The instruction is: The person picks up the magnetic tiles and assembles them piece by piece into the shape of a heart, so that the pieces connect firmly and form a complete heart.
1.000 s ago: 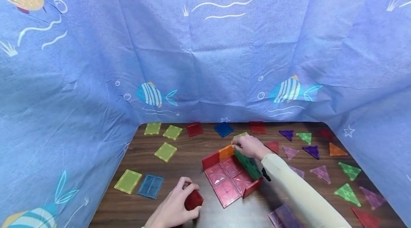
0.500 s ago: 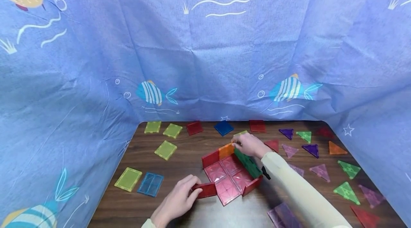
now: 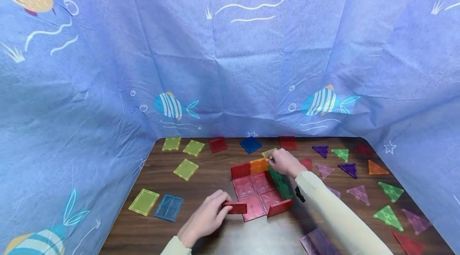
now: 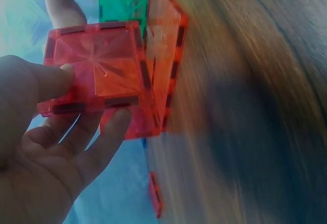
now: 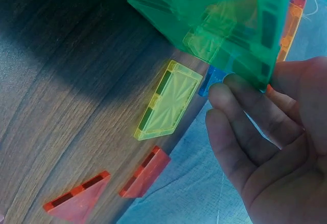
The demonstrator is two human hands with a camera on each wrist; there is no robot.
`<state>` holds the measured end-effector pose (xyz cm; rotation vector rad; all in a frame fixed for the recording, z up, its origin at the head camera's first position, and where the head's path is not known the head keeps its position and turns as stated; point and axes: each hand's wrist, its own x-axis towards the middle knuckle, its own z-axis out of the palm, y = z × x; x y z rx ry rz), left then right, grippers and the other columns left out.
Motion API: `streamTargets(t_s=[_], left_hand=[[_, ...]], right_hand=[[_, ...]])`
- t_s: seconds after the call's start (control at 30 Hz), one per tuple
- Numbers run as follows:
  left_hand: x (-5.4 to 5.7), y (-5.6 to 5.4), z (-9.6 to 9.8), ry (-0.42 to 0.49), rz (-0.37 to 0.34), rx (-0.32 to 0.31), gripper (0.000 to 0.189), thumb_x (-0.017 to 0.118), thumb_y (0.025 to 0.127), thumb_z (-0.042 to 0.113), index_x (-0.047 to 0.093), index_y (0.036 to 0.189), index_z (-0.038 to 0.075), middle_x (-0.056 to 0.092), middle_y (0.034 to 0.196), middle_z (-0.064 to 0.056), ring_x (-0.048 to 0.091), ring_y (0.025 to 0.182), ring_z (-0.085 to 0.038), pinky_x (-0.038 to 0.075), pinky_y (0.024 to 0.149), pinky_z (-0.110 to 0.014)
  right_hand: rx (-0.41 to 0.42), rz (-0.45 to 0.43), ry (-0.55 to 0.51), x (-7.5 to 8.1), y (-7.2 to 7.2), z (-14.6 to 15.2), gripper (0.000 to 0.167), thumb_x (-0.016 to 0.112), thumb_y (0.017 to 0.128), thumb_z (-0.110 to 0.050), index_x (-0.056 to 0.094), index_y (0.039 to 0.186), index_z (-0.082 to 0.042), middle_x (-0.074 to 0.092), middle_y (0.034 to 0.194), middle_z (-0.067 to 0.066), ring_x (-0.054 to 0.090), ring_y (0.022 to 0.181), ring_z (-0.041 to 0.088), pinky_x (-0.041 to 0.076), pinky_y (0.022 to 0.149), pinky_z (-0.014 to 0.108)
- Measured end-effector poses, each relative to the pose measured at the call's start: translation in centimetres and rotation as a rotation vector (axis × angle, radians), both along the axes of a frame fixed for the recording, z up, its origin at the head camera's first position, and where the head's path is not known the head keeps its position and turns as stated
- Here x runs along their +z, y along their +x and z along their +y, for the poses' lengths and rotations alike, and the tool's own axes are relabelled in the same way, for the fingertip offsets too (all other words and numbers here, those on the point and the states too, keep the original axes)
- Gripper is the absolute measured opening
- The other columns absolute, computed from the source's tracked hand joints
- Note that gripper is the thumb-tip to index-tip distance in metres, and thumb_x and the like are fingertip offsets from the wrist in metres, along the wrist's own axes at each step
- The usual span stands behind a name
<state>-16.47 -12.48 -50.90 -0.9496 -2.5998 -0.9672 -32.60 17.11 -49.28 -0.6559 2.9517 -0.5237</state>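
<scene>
My left hand (image 3: 208,215) pinches a red square magnetic tile (image 3: 237,208), held on edge at the front left of a box of tiles. The left wrist view shows its thumb and fingers on this clear red tile (image 4: 117,50). The box has a pink-red floor of square tiles (image 3: 245,188). Its standing walls include a red tile (image 3: 240,170), an orange tile (image 3: 258,166), a green wall (image 3: 281,184) and a red tile (image 3: 281,208) at the front right. My right hand (image 3: 285,163) grips the corner where green and orange meet; the green tile (image 5: 235,24) partly hides its fingertips.
Yellow tiles (image 3: 185,169) and a blue window tile (image 3: 169,208) lie to the left. Red and dark blue squares (image 3: 250,145) line the back. Triangles, such as a green triangle (image 3: 389,218), spread along the right. Purple tiles (image 3: 318,242) lie at the front right. Blue cloth (image 3: 230,67) surrounds the table.
My left hand has brought the red tile rightward to the box, turning it upright. The box has turned slightly, its back walls now facing me more. My right hand stays at the corner, shifted slightly right.
</scene>
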Motion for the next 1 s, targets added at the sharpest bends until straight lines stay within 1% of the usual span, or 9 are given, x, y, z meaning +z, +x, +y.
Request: streamTargets(t_s=[0.13, 0.27, 0.4, 0.5, 0.67, 0.73, 0.87, 1.0], left_hand=[[-0.1, 0.0, 1.2, -0.041, 0.01, -0.008, 0.007, 0.069, 0.095, 0.01, 0.063, 0.094, 0.014, 0.053, 0.085, 0.008, 0.047, 0.075, -0.002, 0.046, 0.07, -0.016], [-0.5, 0.4, 2.4, -0.099, 0.011, -0.01, 0.011, 0.069, 0.094, 0.011, 0.06, 0.092, 0.016, 0.051, 0.086, 0.009, 0.044, 0.075, 0.0, 0.043, 0.068, -0.015], [-1.0, 0.7, 3.4, -0.137, 0.004, -0.018, 0.014, 0.069, 0.093, 0.012, 0.057, 0.09, 0.018, 0.051, 0.088, 0.009, 0.045, 0.076, 0.0, 0.043, 0.068, -0.014], [-1.3, 0.8, 4.0, -0.147, 0.011, -0.022, 0.014, 0.069, 0.093, 0.012, 0.057, 0.091, 0.018, 0.05, 0.087, 0.01, 0.045, 0.076, 0.0, 0.042, 0.068, -0.012], [-1.6, 0.7, 4.6, -0.139, 0.073, -0.031, 0.014, 0.071, 0.09, 0.011, 0.058, 0.091, 0.018, 0.05, 0.086, 0.01, 0.046, 0.075, 0.0, 0.042, 0.069, -0.012], [-1.5, 0.7, 4.8, -0.134, 0.087, -0.031, 0.014, 0.071, 0.09, 0.011, 0.059, 0.091, 0.017, 0.05, 0.086, 0.009, 0.047, 0.075, -0.001, 0.042, 0.069, -0.012], [-1.4, 0.8, 5.0, -0.139, 0.089, -0.018, 0.015, 0.071, 0.09, 0.012, 0.058, 0.09, 0.018, 0.05, 0.086, 0.009, 0.046, 0.073, -0.001, 0.042, 0.067, -0.013], [-1.4, 0.7, 5.4, -0.158, 0.083, -0.003, 0.017, 0.071, 0.09, 0.013, 0.055, 0.087, 0.019, 0.048, 0.084, 0.01, 0.045, 0.071, -0.001, 0.04, 0.066, -0.013]], right_hand=[[0.003, 0.01, -0.003, -0.2, 0.0, 0.0, 0.023, 0.066, 0.097, -0.015, 0.072, 0.116, -0.002, 0.074, 0.098, 0.011, 0.058, 0.068, 0.014, 0.056, 0.067, 0.031], [0.022, 0.039, 0.001, -0.2, 0.2, 0.0, 0.02, 0.066, 0.097, -0.014, 0.073, 0.111, -0.002, 0.074, 0.094, 0.009, 0.056, 0.066, 0.013, 0.054, 0.063, 0.03], [0.021, 0.046, -0.005, -0.2, 0.3, 0.0, 0.018, 0.066, 0.097, -0.014, 0.073, 0.109, -0.003, 0.073, 0.091, 0.007, 0.055, 0.064, 0.012, 0.051, 0.061, 0.028], [0.023, 0.04, -0.01, -0.2, 0.3, 0.1, 0.018, 0.066, 0.097, -0.014, 0.073, 0.11, -0.004, 0.072, 0.088, 0.006, 0.054, 0.062, 0.012, 0.049, 0.059, 0.027], [0.012, 0.044, -0.005, -0.2, 0.3, 0.1, 0.019, 0.065, 0.098, -0.013, 0.073, 0.111, -0.003, 0.072, 0.089, 0.007, 0.055, 0.063, 0.012, 0.051, 0.06, 0.027], [0.005, 0.041, -0.005, -0.2, 0.3, 0.1, 0.019, 0.065, 0.098, -0.014, 0.073, 0.112, -0.004, 0.072, 0.09, 0.007, 0.055, 0.064, 0.012, 0.051, 0.061, 0.028], [-0.001, 0.037, -0.006, 0.0, 0.4, 0.0, 0.018, 0.066, 0.097, -0.014, 0.072, 0.111, -0.004, 0.071, 0.089, 0.006, 0.055, 0.064, 0.013, 0.052, 0.062, 0.029], [0.006, 0.054, -0.002, -0.1, 0.4, 0.2, 0.018, 0.066, 0.097, -0.012, 0.072, 0.111, -0.003, 0.071, 0.089, 0.007, 0.055, 0.065, 0.013, 0.052, 0.062, 0.03]])
